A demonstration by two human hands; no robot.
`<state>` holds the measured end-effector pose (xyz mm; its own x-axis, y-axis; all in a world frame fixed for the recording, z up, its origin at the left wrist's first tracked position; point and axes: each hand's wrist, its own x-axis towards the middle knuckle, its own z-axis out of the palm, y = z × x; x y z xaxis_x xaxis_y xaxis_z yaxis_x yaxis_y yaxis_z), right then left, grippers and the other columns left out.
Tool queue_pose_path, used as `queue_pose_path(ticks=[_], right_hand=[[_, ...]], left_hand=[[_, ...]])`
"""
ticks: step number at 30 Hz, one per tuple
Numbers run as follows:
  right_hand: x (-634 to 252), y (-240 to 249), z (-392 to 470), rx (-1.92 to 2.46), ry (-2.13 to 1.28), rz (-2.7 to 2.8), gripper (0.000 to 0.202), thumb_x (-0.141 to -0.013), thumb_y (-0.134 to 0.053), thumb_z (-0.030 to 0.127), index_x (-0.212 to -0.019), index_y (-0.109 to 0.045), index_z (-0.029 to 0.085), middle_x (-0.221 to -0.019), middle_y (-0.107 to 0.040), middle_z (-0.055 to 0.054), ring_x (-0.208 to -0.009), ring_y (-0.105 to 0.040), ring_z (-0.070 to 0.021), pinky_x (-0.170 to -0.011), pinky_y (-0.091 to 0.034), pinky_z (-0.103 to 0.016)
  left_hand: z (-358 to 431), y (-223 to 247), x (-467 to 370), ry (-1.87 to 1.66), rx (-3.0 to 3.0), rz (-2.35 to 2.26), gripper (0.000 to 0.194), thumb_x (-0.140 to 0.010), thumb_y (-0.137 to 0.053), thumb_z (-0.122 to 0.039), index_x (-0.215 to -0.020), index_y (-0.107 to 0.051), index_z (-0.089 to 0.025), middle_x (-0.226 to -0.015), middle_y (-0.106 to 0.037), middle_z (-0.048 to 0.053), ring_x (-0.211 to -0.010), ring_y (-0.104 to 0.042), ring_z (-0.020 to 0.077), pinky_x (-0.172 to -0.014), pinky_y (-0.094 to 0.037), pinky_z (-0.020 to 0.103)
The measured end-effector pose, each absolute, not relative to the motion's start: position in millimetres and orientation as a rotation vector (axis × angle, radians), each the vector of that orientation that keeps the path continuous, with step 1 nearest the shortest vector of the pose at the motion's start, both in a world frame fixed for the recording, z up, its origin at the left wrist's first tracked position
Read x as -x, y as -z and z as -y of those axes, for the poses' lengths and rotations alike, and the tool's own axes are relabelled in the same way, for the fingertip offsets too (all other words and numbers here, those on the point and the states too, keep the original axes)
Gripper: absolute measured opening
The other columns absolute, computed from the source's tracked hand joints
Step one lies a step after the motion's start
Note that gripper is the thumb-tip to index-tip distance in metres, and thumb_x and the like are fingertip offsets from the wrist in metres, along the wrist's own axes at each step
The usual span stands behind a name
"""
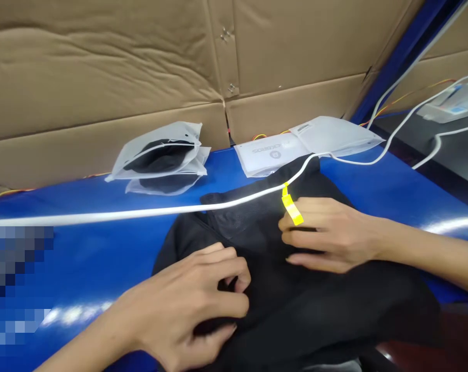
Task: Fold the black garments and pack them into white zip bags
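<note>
A black garment [265,289] with a collar-like upper edge lies spread before me, its folds running toward the bottom of the view. On its left part rests my left hand [203,299], fingers loosely bent and the thumb apart from them, with no cloth visibly pinched. My right hand [330,235] touches the upper right part of the garment, its fingers slightly bent and the thumb apart. A yellow tag [293,207] hangs from a white cable [180,211] over the fingers of my right hand. The cable crosses above the garment's upper edge.
Frosted bags [160,150] with black contents lie at the back left of the blue table [90,258]. More frosted packaging [334,137] lies at the back right. Brown cardboard [102,67] walls the rear. A clear box [453,103] stands far right, near loose cables.
</note>
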<state>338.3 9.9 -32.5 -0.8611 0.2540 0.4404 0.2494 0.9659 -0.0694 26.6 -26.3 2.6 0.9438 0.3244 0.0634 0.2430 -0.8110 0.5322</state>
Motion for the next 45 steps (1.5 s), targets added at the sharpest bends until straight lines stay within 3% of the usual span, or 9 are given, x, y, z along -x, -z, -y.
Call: queue_pose_path(ticks=[4,7,12,19,24,28,31,35,45], right_hand=[[-340.4,20.2,6.5,0.351,-0.54,2.797,0.053,-0.09,-0.073,0.072,-0.081,-0.06,0.021,-0.078,-0.058,0.001,-0.068,-0.053,-0.0161,-0.073,-0.049,-0.033],[-344.3,15.2,6.7,0.391,-0.695,2.867,0.053,-0.075,-0.092,0.063,-0.083,-0.06,0.022,-0.083,-0.059,0.002,-0.076,-0.06,-0.0168,-0.089,-0.052,-0.033],[-346.5,10.3,1.0,0.287,-0.802,2.903,0.024,-0.092,-0.081,0.019,-0.081,-0.06,0.023,-0.082,-0.064,0.002,-0.078,-0.063,-0.0161,-0.084,-0.05,-0.03],[-349.3,1.4,-6.9,0.278,-1.159,2.7,0.019,-0.107,-0.061,0.016,-0.088,-0.066,0.019,-0.081,-0.067,-0.002,-0.078,-0.064,-0.0155,-0.077,-0.049,-0.025],[-352.8,1.6,-1.5,0.435,-1.272,2.499,0.025,-0.109,-0.059,0.043,-0.109,-0.068,0.02,-0.084,-0.069,-0.002,-0.074,-0.065,-0.0141,-0.069,-0.046,-0.025],[-345.7,11.7,12.6,0.488,-1.163,2.486,0.065,-0.08,-0.075,0.083,-0.094,-0.061,0.022,-0.082,-0.062,0.001,-0.067,-0.056,-0.015,-0.064,-0.043,-0.029],[-338.6,17.2,20.7,0.382,-0.934,2.768,0.056,-0.069,-0.094,0.063,-0.083,-0.058,0.023,-0.082,-0.061,0.0,-0.069,-0.056,-0.0177,-0.066,-0.042,-0.031],[-341.0,9.4,16.9,0.396,-0.899,2.924,0.015,-0.087,-0.074,0.018,-0.084,-0.06,0.022,-0.084,-0.065,-0.002,-0.074,-0.062,-0.0194,-0.067,-0.043,-0.031],[-348.0,-0.5,-0.1,0.186,-1.74,2.406,0.023,-0.109,-0.051,0.023,-0.118,-0.072,0.016,-0.095,-0.08,-0.011,-0.079,-0.074,-0.0162,-0.069,-0.052,-0.021]], left_hand=[[17.5,-7.5,-20.1,-0.169,-2.444,-0.458,0.021,-0.084,-0.081,-0.023,-0.087,-0.061,-0.022,-0.1,-0.064,0.002,-0.083,-0.058,0.0177,-0.079,-0.047,0.032],[20.9,-9.3,-20.4,-0.151,-2.488,-0.479,0.053,-0.061,-0.101,-0.044,-0.092,-0.063,-0.023,-0.111,-0.063,0.006,-0.09,-0.057,0.022,-0.082,-0.048,0.036],[30.7,-9.7,-27.4,-0.169,-2.569,-0.349,0.042,-0.064,-0.093,-0.037,-0.094,-0.066,-0.023,-0.117,-0.064,0.009,-0.104,-0.058,0.0288,-0.094,-0.05,0.045],[31.9,-5.7,-22.2,-0.241,-2.251,-0.312,0.025,-0.071,-0.058,-0.006,-0.086,-0.049,-0.025,-0.083,-0.07,0.0,-0.071,-0.062,0.0166,-0.071,-0.052,0.03],[27.3,-9.3,-7.9,-0.348,-1.971,-0.503,0.015,-0.076,-0.056,-0.01,-0.084,-0.053,-0.023,-0.073,-0.068,-0.002,-0.061,-0.061,0.0117,-0.06,-0.048,0.022],[15.8,-14.0,-8.8,-0.319,-1.9,-0.611,0.012,-0.081,-0.064,-0.012,-0.085,-0.059,-0.022,-0.077,-0.071,0.0,-0.065,-0.066,0.0124,-0.065,-0.051,0.02],[10.7,-17.5,-18.7,-0.182,-1.847,-0.46,0.02,-0.098,-0.059,-0.026,-0.079,-0.064,-0.021,-0.069,-0.065,0.002,-0.059,-0.06,0.0133,-0.057,-0.046,0.022],[18.1,-22.1,-23.3,-0.139,-1.872,-0.544,0.049,-0.096,-0.066,-0.064,-0.073,-0.059,-0.021,-0.069,-0.063,0.001,-0.058,-0.057,0.0129,-0.056,-0.042,0.023],[0.9,-27.2,-7.3,0.097,-1.6,-0.273,0.044,-0.092,-0.08,-0.055,-0.068,-0.063,-0.023,-0.061,-0.064,0.003,-0.051,-0.055,0.013,-0.051,-0.045,0.025]])
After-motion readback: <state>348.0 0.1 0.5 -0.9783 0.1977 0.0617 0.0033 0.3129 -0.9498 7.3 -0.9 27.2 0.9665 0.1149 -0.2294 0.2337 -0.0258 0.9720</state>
